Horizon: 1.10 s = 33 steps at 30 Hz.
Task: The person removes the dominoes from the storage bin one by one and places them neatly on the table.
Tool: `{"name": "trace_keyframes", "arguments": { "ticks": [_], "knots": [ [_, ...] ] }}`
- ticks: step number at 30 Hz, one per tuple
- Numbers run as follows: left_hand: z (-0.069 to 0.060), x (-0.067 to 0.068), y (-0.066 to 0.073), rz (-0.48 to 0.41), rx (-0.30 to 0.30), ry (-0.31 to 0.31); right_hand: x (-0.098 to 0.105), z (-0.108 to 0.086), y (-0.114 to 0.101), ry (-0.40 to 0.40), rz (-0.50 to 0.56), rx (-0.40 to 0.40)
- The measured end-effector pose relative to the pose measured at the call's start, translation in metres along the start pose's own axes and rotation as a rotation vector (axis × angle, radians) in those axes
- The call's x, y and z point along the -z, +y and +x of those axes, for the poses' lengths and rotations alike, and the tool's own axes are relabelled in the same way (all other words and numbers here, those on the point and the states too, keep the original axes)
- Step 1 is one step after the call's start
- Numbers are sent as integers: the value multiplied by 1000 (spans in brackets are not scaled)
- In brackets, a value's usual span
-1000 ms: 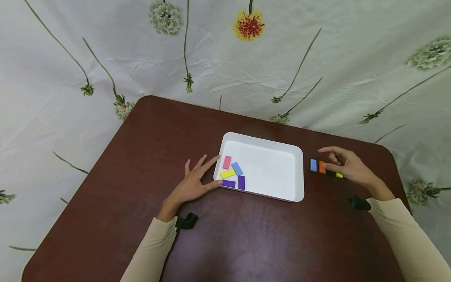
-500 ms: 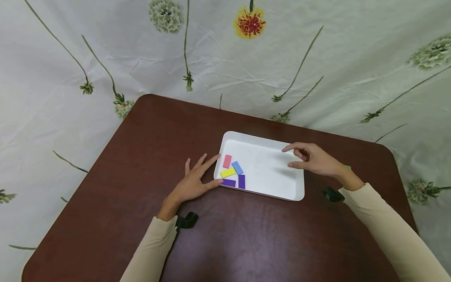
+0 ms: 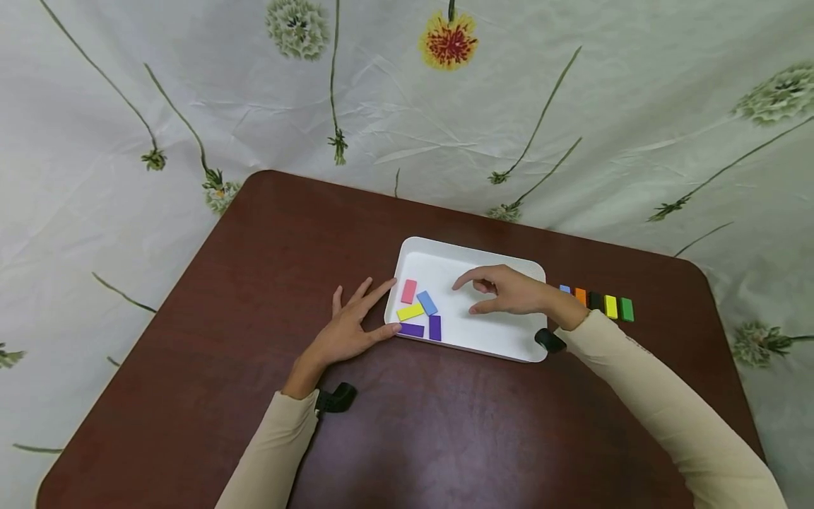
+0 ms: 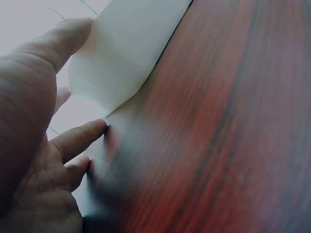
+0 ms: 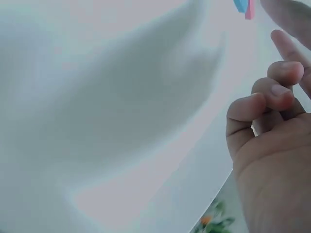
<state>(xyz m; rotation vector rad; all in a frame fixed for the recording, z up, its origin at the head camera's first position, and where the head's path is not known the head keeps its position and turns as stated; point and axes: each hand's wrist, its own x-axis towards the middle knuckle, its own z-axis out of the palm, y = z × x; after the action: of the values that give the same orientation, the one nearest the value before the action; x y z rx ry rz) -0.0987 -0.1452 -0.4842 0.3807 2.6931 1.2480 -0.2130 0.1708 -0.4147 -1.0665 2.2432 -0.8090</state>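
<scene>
A white tray [image 3: 490, 339] lies on the table. My left hand [image 3: 346, 332] spreads its fingers against the tray's left side, thumb and index finger touching the rim. Over the tray hovers my right hand [image 3: 509, 291], its thumb and index finger apart with nothing between them and its other fingers bent in. Just left of it, inside the tray, are a pink block [image 3: 409, 291], a blue block [image 3: 427, 302], a yellow block [image 3: 410, 312], a lying purple block [image 3: 411, 330] and another purple block [image 3: 435, 328].
Right of the tray stands a row: an orange block [image 3: 580, 296], a black block [image 3: 596, 301], a yellow block [image 3: 611, 307], a green block [image 3: 627, 309] and a blue one partly behind my right wrist. A flowered cloth [image 3: 381, 92] hangs behind the brown table [image 3: 305, 233].
My right hand has moved left from the row of blocks to above the tray, leaving the row largely uncovered. My left hand and the blocks in the tray have stayed put.
</scene>
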Motion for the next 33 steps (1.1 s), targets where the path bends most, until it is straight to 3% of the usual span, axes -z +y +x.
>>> {"name": "trace_keyframes", "arguments": {
  "ticks": [17, 33],
  "knots": [
    [2, -1, -4, 3, -10, -1, -18, 52, -11, -67, -77, -53],
    [1, 1, 0, -8, -8, -10, -25, 61, -17, -95, -67, -42]
  ]
}}
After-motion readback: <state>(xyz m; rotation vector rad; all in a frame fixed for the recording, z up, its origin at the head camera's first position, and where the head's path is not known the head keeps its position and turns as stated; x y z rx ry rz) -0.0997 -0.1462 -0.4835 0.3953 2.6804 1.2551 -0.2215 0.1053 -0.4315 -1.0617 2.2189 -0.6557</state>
